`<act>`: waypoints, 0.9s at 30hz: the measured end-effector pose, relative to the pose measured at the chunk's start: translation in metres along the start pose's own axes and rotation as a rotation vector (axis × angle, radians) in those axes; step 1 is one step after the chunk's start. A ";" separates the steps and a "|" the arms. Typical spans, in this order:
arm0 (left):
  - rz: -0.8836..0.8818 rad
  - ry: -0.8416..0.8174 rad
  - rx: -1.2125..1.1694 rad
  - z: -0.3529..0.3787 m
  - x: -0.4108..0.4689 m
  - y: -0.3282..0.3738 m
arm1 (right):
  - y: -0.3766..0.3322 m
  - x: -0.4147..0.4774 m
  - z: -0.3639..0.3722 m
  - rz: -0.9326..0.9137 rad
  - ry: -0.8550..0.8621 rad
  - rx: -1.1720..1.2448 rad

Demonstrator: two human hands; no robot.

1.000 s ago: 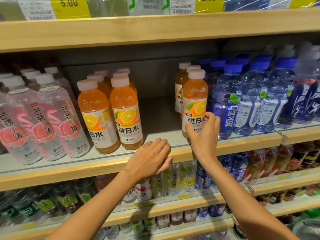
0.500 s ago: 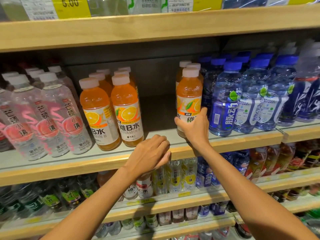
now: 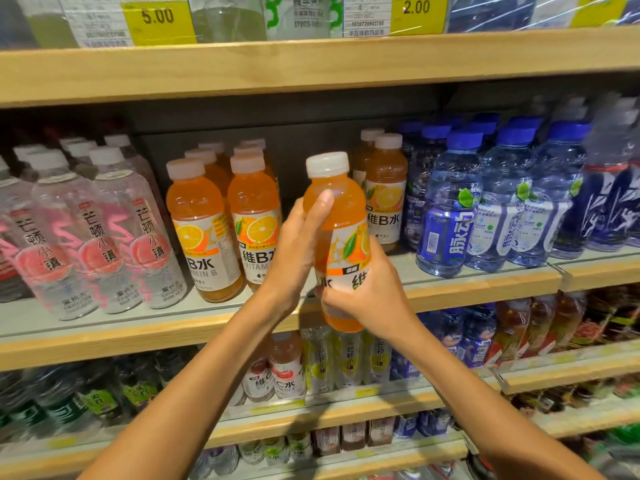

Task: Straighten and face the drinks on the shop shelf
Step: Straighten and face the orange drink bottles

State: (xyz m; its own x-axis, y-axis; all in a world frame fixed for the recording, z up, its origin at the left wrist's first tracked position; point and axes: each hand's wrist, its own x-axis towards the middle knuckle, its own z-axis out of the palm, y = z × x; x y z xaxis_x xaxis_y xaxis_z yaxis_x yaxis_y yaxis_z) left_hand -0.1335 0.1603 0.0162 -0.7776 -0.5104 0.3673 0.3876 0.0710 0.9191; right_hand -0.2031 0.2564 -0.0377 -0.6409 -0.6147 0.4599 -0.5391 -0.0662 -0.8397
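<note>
An orange vitamin drink bottle with a white cap is lifted off the shelf, in front of the gap in the orange row. My right hand grips its lower half around the label. My left hand holds its left side, thumb up on the shoulder. Two orange bottles stand at the shelf front to the left, with more behind them. To the right, other orange bottles stand further back on the shelf.
Clear bottles with pink labels fill the left of the shelf, blue-capped water bottles the right. A shelf above carries price tags. Lower shelves hold several small drinks.
My right hand closed round the front orange bottle and lifted it forward and left off the shelf. My left hand rose from the shelf edge and took hold of the bottle's side.
</note>
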 end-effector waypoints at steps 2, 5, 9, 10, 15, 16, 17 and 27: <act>0.001 0.046 -0.029 0.001 -0.004 0.003 | -0.004 -0.006 0.008 0.009 0.006 0.025; 0.010 0.085 -0.031 0.001 -0.008 0.008 | -0.005 -0.010 0.016 0.007 0.020 0.041; 0.063 0.142 0.011 0.003 -0.011 0.010 | -0.005 -0.016 0.019 0.020 -0.038 0.100; 0.069 0.152 0.018 0.002 -0.011 0.010 | -0.004 -0.017 0.018 0.034 -0.078 0.145; -0.172 0.038 -0.189 -0.014 -0.004 0.017 | 0.003 -0.019 0.003 0.318 -0.423 0.615; -0.230 -0.057 -0.289 -0.018 -0.001 0.019 | 0.005 -0.020 0.002 0.385 -0.532 0.736; -0.267 -0.161 -0.399 -0.021 0.001 0.021 | 0.006 -0.021 0.002 0.412 -0.645 0.852; -0.331 -0.570 -0.846 -0.027 0.016 0.009 | -0.007 -0.027 0.021 0.342 -0.776 1.053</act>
State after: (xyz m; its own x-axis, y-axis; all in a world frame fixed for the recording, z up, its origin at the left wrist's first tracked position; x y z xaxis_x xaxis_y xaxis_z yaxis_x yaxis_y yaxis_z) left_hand -0.1294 0.1300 0.0264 -0.9387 0.0954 0.3312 0.1618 -0.7264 0.6680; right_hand -0.1703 0.2574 -0.0500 0.0026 -0.9802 0.1982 0.4797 -0.1727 -0.8602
